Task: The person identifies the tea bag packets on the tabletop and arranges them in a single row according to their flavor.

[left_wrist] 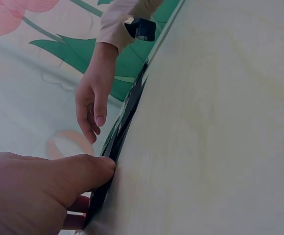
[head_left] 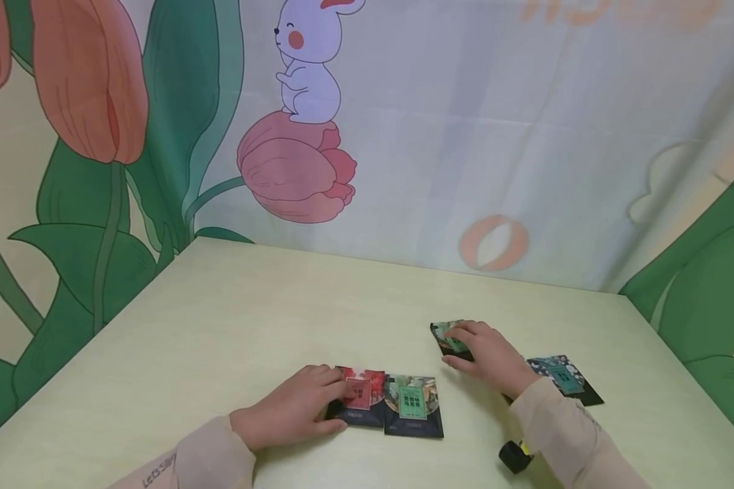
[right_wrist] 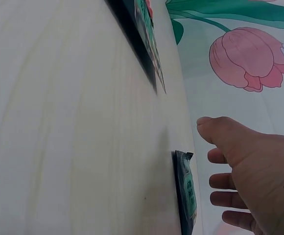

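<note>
My left hand (head_left: 302, 407) is at the left edge of a red and black sachet (head_left: 367, 401), its fingertips over the printed face. In the left wrist view the thumb (left_wrist: 100, 169) lies along the sachet's dark edge, with fingers on its other side. Against it on the right lies a green and black sachet (head_left: 412, 407). Farther back, my right hand (head_left: 489, 356) reaches over another green sachet (head_left: 445, 333) and covers part of it. The right wrist view shows that hand's fingers loosely extended with nothing between them, apart from the sachet (right_wrist: 187, 191).
A blue floral sachet (head_left: 565, 377) lies right of my right hand, partly behind the wrist. A small black device (head_left: 516, 456) is strapped at the right sleeve. The pale table (head_left: 281, 299) ends at a printed curtain (head_left: 416, 170) at the back.
</note>
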Motion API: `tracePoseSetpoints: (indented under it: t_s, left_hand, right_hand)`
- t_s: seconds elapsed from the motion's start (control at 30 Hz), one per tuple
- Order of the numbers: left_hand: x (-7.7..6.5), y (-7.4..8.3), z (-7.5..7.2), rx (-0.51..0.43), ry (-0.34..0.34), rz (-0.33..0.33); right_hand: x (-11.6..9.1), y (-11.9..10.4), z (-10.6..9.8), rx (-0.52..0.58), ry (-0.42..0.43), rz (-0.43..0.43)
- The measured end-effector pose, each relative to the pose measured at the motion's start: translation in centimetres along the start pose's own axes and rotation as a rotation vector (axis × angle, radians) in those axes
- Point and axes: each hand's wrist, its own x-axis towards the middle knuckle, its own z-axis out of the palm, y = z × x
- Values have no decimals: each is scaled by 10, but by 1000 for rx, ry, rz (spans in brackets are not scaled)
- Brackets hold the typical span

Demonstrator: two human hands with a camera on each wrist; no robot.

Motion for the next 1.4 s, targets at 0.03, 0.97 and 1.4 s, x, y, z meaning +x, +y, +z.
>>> tracePoseSetpoints:
  t_s: [0.03,0.97,1.4]
  left_hand:
    - [0,0,0,-1,-5,-4]
    - [0,0,1,-15,-15,-23]
    - [1,-2,2,-1,0,-1]
  right_hand:
    - [1,1,0,4,-9,7]
    - [14,10,6,87,-199,122]
    - [11,5,6,99,-204,102]
